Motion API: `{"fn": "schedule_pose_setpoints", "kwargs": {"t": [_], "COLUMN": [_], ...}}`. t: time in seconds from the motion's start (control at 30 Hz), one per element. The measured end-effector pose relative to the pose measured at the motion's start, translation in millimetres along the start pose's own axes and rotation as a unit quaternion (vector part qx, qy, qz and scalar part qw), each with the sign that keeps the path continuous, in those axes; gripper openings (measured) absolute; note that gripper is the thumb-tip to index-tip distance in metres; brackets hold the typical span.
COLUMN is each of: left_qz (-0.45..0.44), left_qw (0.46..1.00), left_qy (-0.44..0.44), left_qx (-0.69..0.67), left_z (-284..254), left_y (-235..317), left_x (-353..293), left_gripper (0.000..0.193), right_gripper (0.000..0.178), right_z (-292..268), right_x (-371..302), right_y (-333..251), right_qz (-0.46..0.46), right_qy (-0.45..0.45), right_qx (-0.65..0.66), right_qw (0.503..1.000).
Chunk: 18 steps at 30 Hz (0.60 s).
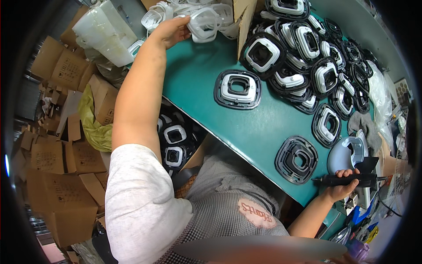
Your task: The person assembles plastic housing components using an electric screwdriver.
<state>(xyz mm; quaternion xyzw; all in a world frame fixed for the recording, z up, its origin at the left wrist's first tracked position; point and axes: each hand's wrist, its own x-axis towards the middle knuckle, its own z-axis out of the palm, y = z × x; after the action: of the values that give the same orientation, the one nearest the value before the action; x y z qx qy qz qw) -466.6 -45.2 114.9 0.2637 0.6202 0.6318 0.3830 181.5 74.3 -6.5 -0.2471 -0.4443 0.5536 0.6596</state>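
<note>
My left hand [170,33] reaches to the far left of the green table, its fingers closed on the edge of a translucent white plastic frame [202,37]. Behind it lies a pile of similar white frames [154,17]. In my right hand [340,190], at the near right edge, is a black electric screwdriver [367,179], held sideways with its bit pointing left. Left of that bit lies a bare black ring frame [283,166]. A black frame with a white frame seated on it [253,93] lies alone mid-table.
Black-and-white assemblies [300,44] are heaped at the far right. A cardboard piece [246,24] stands between the piles. A grey-blue housing [337,156] sits beyond the screwdriver. More assemblies [175,134] fill a container below the table edge. Cardboard boxes [61,198] crowd the left.
</note>
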Motion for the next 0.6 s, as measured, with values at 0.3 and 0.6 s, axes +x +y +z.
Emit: {"fn": "schedule_pose_setpoints", "kwargs": {"t": [0.3, 0.6], "left_qz": [0.025, -0.085], "left_qw": [0.985, 0.957], "left_qy": [-0.122, -0.275], "left_qx": [-0.12, -0.042], "left_z": [26.3, 180.4], "left_y": [-31.8, -68.9], "left_x": [-84.7, -133.3], "left_gripper": [0.025, 0.032], "right_gripper": [0.05, 0.044], "right_z": [-6.2, -15.5], "right_x": [0.6, 2.4], "right_y": [-1.7, 5.8], "right_qz": [0.009, 0.046], "right_qy": [-0.022, 0.012], "right_qx": [0.019, 0.085], "right_qw": [1.0, 0.995]}}
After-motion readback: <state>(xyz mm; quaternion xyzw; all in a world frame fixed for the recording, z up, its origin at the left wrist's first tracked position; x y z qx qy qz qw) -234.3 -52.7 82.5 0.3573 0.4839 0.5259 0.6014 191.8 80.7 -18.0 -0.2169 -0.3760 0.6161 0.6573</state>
